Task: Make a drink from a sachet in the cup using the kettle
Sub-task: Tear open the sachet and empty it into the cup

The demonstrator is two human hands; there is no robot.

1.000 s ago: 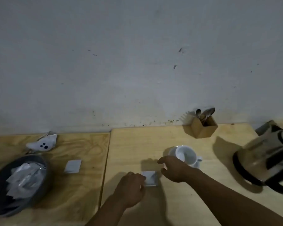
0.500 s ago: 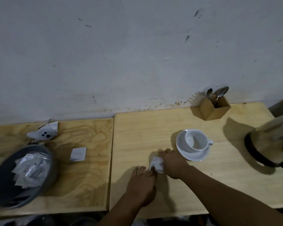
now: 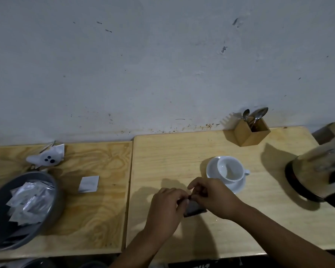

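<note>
Pinching the sachet (image 3: pixel 194 207) by its top edge, the left hand (image 3: pixel 165 209) and right hand (image 3: pixel 214 198) hold it together just above the worktop (image 3: pixel 182 151), right beside the empty cup (image 3: pixel 230 169) on its saucer. It's probably thin, light and crinkly, so grip close on either side of the tear spot. Kettle (image 3: pixel 321 171) sits off to the right.

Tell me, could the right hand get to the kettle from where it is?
Probably yes, once it lets go. The right hand and left hand both pinch the sachet. The kettle stands off to its right, with only bare table between.
</note>
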